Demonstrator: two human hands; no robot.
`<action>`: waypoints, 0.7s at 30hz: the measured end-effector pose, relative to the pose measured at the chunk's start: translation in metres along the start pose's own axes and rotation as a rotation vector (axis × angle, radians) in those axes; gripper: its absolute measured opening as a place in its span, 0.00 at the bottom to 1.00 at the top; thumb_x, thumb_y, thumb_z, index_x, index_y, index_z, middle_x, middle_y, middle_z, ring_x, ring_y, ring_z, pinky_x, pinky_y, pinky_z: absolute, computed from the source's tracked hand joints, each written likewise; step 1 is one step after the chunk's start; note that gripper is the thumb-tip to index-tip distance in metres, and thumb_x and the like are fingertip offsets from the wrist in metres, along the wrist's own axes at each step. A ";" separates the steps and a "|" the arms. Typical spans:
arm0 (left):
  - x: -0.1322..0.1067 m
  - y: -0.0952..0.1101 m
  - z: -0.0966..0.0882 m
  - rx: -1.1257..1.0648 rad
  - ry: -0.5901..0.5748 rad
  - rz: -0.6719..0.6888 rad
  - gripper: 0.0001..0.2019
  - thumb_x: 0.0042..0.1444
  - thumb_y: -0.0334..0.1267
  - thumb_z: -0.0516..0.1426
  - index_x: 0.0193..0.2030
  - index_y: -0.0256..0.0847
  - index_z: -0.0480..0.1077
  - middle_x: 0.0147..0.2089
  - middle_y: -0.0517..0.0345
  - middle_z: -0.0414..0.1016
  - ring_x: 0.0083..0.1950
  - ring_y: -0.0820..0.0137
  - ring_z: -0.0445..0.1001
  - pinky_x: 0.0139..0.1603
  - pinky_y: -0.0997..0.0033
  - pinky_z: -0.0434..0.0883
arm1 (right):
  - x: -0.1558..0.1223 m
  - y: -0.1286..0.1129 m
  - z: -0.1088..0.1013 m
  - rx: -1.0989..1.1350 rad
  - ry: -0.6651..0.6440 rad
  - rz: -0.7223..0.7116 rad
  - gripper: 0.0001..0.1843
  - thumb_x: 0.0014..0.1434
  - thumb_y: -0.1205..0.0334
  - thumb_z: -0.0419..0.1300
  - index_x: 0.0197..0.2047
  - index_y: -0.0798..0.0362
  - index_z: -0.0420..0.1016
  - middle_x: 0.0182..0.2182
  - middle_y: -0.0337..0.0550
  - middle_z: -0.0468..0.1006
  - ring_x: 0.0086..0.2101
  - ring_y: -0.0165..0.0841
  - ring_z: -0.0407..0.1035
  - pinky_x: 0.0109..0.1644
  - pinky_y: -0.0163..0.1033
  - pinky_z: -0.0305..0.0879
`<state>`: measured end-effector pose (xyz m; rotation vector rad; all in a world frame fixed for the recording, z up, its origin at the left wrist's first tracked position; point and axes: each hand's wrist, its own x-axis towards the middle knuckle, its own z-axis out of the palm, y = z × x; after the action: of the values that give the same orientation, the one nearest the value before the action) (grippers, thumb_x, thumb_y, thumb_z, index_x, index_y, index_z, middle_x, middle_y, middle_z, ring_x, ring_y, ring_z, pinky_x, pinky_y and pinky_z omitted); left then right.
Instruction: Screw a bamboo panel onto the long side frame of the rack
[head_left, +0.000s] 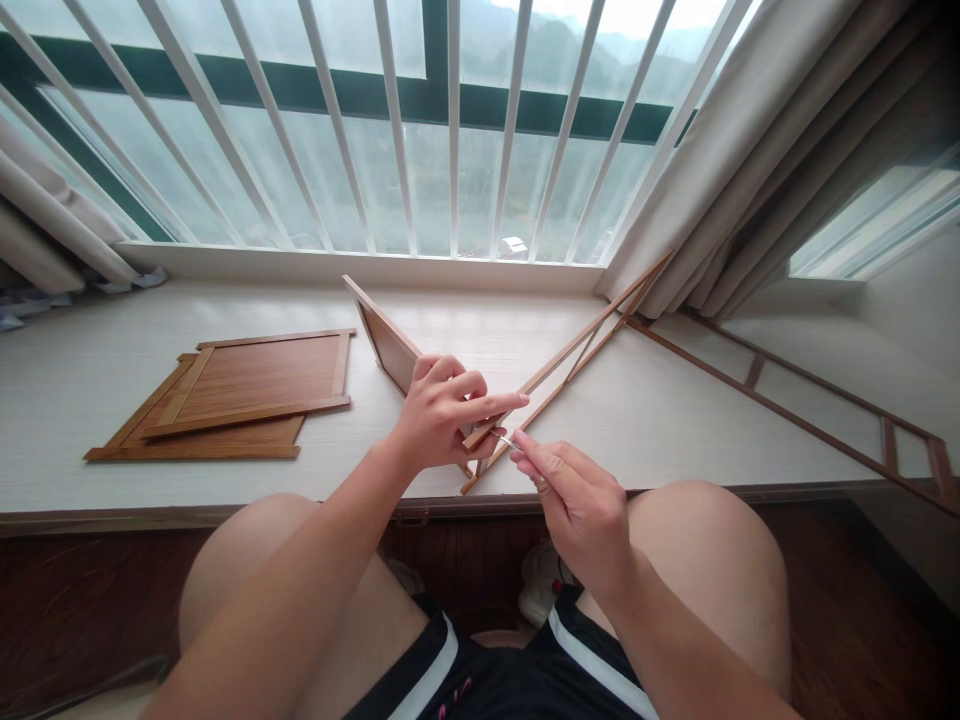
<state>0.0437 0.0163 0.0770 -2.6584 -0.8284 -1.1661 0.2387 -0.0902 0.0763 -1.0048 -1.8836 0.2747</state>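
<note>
My left hand [448,412] is closed around the near end of a narrow wooden ladder-like frame [576,345], its index finger stretched along the rail. That frame stands on edge and slants away to the right. Beside the left hand, a wooden panel [388,345] stands tilted up, its lower end partly hidden behind the fingers. My right hand [576,492] pinches a thin metal tool [508,441], whose tip meets the frame's end by my left fingers. Its exact kind is too small to make out.
Two framed wooden panels [255,375] lie overlapped on the white sill [195,485] at left. Another ladder-like wooden frame [817,405] lies at right, reaching past the sill's edge. White bars [453,150] and a grey curtain [750,130] border the far side. My knees touch the front.
</note>
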 end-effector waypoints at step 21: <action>0.000 0.000 0.002 -0.001 0.024 0.016 0.19 0.57 0.48 0.60 0.56 0.61 0.73 0.35 0.59 0.72 0.41 0.66 0.62 0.51 0.59 0.55 | 0.012 -0.017 -0.001 -0.284 -0.223 0.333 0.26 0.71 0.52 0.47 0.22 0.52 0.65 0.16 0.37 0.68 0.18 0.28 0.61 0.27 0.37 0.51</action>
<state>0.0454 0.0166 0.0754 -2.6416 -0.8022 -1.1920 0.2282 -0.0925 0.0945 -1.5402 -1.9851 0.3306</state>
